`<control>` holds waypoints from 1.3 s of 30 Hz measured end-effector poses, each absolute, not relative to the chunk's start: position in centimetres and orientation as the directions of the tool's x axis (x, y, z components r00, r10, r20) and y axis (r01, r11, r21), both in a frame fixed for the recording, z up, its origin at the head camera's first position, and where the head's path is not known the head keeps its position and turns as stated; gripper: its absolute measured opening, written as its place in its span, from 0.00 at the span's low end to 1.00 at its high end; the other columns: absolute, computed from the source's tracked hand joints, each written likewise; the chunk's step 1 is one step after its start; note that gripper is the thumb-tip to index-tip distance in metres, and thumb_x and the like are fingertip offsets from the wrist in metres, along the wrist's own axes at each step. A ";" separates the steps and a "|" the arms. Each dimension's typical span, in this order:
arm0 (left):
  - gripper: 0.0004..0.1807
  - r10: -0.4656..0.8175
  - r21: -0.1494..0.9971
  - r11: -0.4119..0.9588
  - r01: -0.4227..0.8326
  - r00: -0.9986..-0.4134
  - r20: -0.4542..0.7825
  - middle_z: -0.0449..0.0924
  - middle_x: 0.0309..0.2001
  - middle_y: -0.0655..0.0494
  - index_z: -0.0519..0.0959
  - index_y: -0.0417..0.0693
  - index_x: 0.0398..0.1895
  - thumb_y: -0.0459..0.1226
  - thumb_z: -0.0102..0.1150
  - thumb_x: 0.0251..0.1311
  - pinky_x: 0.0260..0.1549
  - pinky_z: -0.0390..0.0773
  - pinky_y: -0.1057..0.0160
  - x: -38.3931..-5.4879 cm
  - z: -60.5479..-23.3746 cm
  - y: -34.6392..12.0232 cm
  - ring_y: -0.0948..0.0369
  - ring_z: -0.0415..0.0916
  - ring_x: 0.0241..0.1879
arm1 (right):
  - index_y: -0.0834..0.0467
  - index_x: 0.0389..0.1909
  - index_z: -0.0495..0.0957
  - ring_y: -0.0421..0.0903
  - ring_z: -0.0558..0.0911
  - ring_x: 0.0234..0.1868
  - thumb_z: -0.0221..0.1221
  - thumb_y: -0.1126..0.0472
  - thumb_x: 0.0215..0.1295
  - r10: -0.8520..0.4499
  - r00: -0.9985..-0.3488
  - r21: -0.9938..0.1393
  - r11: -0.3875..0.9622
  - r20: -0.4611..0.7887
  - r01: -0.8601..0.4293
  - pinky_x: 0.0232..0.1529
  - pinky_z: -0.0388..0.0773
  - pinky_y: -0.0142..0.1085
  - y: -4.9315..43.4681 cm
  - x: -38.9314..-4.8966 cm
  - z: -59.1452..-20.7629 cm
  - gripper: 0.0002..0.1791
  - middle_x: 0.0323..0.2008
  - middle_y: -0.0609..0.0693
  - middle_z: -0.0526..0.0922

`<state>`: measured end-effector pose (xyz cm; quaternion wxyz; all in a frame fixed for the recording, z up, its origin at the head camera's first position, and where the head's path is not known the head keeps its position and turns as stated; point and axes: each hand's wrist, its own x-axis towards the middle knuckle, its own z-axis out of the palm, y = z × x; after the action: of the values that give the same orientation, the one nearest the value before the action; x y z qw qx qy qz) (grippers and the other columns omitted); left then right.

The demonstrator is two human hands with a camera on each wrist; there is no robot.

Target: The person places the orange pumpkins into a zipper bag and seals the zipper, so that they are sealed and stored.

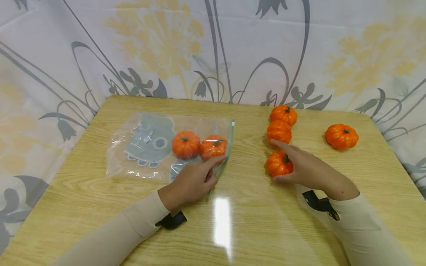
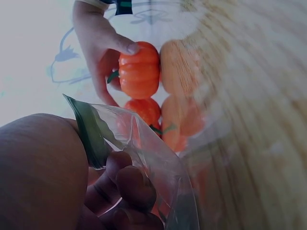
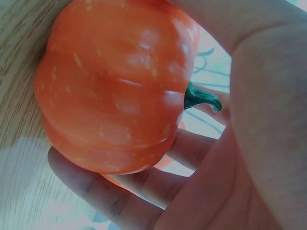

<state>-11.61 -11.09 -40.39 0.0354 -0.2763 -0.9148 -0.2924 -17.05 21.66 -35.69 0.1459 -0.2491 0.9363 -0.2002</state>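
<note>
A clear zip bag [image 1: 149,144] with a blue-grey cartoon print lies on the table's left half, its green-edged mouth toward the right. Two small orange pumpkins [image 1: 186,144] [image 1: 213,146] are inside. At the bag's mouth, my left hand [image 1: 191,183] holds the lower edge; the left wrist view shows curled fingers [image 2: 136,187] beside the green zip strip [image 2: 88,129]. My right hand [image 1: 307,168] grips a pumpkin [image 1: 277,163] at the table's middle right. Its fingers [image 3: 110,194] curve round one side of it, with the green stem [image 3: 201,97] toward the palm.
Two more pumpkins [image 1: 279,132] [image 1: 283,115] sit in a row just beyond the right hand, and another pumpkin [image 1: 341,136] lies apart at the right. A patterned cloth [image 1: 233,48] hangs behind the wooden table [image 1: 253,218].
</note>
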 end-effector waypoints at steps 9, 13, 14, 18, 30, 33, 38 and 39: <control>0.28 0.484 0.511 0.682 0.523 -0.847 0.220 0.67 0.20 0.66 0.71 0.50 0.68 0.33 0.52 0.62 0.17 0.57 0.74 -11.6 -40.3 -11.1 0.73 0.56 0.16 | 0.63 0.66 0.63 0.57 0.79 0.56 0.74 0.43 0.51 -0.524 -0.837 -0.447 0.794 -0.157 -0.413 0.59 0.73 0.56 20.9 -16.9 -36.0 0.49 0.56 0.61 0.79; 0.29 0.483 0.535 0.673 0.510 -0.851 0.205 0.66 0.21 0.66 0.71 0.50 0.69 0.33 0.52 0.62 0.17 0.58 0.74 -11.6 -40.2 -11.0 0.73 0.56 0.16 | 0.62 0.63 0.66 0.56 0.78 0.55 0.74 0.43 0.51 -0.535 -0.834 -0.436 0.788 -0.134 -0.435 0.59 0.74 0.56 20.6 -16.8 -36.1 0.45 0.56 0.60 0.78; 0.29 0.482 0.547 0.667 0.505 -0.853 0.200 0.66 0.21 0.66 0.70 0.50 0.69 0.33 0.52 0.62 0.17 0.58 0.73 -11.6 -40.1 -11.0 0.73 0.56 0.16 | 0.62 0.64 0.66 0.57 0.77 0.57 0.74 0.44 0.52 -0.539 -0.832 -0.438 0.784 -0.129 -0.440 0.60 0.73 0.57 20.6 -16.8 -36.1 0.45 0.58 0.61 0.76; 0.30 0.487 0.606 0.638 0.476 -0.858 0.162 0.67 0.22 0.65 0.69 0.50 0.71 0.32 0.51 0.63 0.17 0.58 0.73 -11.5 -40.0 -10.8 0.73 0.56 0.17 | 0.62 0.68 0.66 0.61 0.74 0.63 0.72 0.43 0.55 -0.549 -0.827 -0.452 0.772 -0.122 -0.446 0.63 0.70 0.60 20.2 -16.7 -36.3 0.46 0.65 0.64 0.69; 0.32 0.487 0.665 0.616 0.422 -0.867 0.100 0.70 0.25 0.66 0.65 0.55 0.73 0.34 0.50 0.63 0.19 0.64 0.72 -11.2 -39.9 -10.4 0.73 0.59 0.18 | 0.61 0.75 0.60 0.64 0.73 0.64 0.72 0.49 0.56 -0.582 -0.807 -0.448 0.751 -0.102 -0.485 0.64 0.70 0.59 19.8 -16.2 -37.0 0.49 0.67 0.66 0.66; 0.33 0.499 0.679 0.609 0.411 -0.863 0.075 0.70 0.25 0.67 0.65 0.54 0.74 0.34 0.51 0.63 0.20 0.65 0.72 -11.1 -40.0 -10.3 0.73 0.61 0.18 | 0.61 0.76 0.57 0.65 0.74 0.63 0.72 0.53 0.56 -0.605 -0.789 -0.448 0.739 -0.110 -0.504 0.64 0.70 0.60 19.7 -15.9 -37.3 0.50 0.67 0.67 0.65; 0.33 0.512 0.685 0.599 0.415 -0.856 0.071 0.70 0.25 0.67 0.63 0.55 0.74 0.34 0.51 0.64 0.22 0.67 0.71 -10.9 -40.1 -10.1 0.72 0.62 0.19 | 0.59 0.76 0.59 0.64 0.76 0.61 0.73 0.53 0.55 -0.615 -0.784 -0.443 0.727 -0.081 -0.525 0.63 0.71 0.59 19.3 -15.7 -37.4 0.50 0.66 0.66 0.67; 0.33 0.517 0.686 0.596 0.418 -0.853 0.072 0.70 0.25 0.67 0.63 0.55 0.75 0.34 0.51 0.64 0.22 0.67 0.71 -10.8 -40.2 -10.1 0.72 0.62 0.19 | 0.58 0.75 0.59 0.64 0.76 0.62 0.73 0.53 0.55 -0.614 -0.785 -0.445 0.727 -0.079 -0.523 0.63 0.71 0.59 19.2 -15.6 -37.4 0.50 0.67 0.65 0.67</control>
<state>-10.85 -10.11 -40.16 -0.0674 -0.2625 -0.8907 -0.3650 -15.64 19.19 -37.37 0.1110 -0.3082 0.9225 -0.2042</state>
